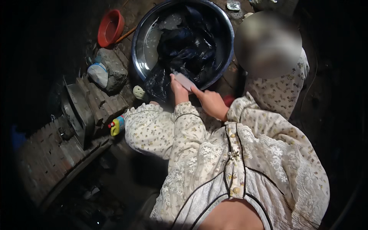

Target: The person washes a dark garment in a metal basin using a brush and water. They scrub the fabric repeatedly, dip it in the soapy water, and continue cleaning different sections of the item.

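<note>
A large round metal basin (140, 46) holds water and a heap of dark wet cloth (188, 46). Part of the cloth hangs over the near rim. My left hand (178, 92) and my right hand (211, 103) meet at that rim, both on a pale flat bar (185, 81) that looks like soap. The bar lies against the dark cloth. My left thumb reaches its upper end and my right forefinger lies along its lower end. Both sleeves are cream with small flowers and lace.
A second person in the same flowered cloth (280, 92) is close at the right of the basin. A red bowl (110, 27), a grey stone (114, 69), a white bag (98, 74) and a yellow bottle (117, 125) lie on the brick ledge (46, 157) at left.
</note>
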`<state>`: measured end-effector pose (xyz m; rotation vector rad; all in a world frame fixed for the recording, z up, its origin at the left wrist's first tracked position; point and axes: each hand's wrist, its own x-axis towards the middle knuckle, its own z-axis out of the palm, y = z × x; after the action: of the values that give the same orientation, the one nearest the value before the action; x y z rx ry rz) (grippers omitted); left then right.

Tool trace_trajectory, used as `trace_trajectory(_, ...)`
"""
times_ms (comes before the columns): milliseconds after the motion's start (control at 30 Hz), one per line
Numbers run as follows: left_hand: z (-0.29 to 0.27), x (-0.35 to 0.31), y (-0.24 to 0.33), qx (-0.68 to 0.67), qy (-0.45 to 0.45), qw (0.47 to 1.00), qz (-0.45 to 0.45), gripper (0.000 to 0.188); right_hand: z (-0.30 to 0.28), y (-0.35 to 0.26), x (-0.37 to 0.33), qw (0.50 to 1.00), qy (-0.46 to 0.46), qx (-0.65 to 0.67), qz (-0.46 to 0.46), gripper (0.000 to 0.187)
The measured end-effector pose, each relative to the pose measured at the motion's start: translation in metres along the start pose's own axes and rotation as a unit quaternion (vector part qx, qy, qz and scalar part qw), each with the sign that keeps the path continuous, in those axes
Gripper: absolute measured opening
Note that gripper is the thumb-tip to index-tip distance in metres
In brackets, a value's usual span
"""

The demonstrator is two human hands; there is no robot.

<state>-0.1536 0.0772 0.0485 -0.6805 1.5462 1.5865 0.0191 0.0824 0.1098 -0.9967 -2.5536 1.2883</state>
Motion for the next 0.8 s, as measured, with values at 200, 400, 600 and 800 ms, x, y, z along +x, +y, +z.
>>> trace_trajectory(200,-0.004,0.014,-0.024,-0.028,-0.091,0.986,0.139,0.043,-0.005,0.012,0.05,0.994,0.097,0.04,-0.005,0.038)
trace_trajectory(400,-0.015,0.013,-0.009,-0.02,-0.066,0.993,0.092,0.051,-0.003,0.0,0.022,0.996,0.075,0.018,-0.034,0.042)
trace_trajectory(600,-0.021,0.018,-0.006,0.001,-0.083,0.993,0.081,0.047,0.007,0.002,0.017,0.994,0.087,0.034,-0.052,0.048)
trace_trajectory(800,-0.004,0.014,-0.022,-0.006,-0.158,0.982,0.099,0.04,-0.017,0.014,0.062,0.998,0.057,0.021,0.012,0.044)
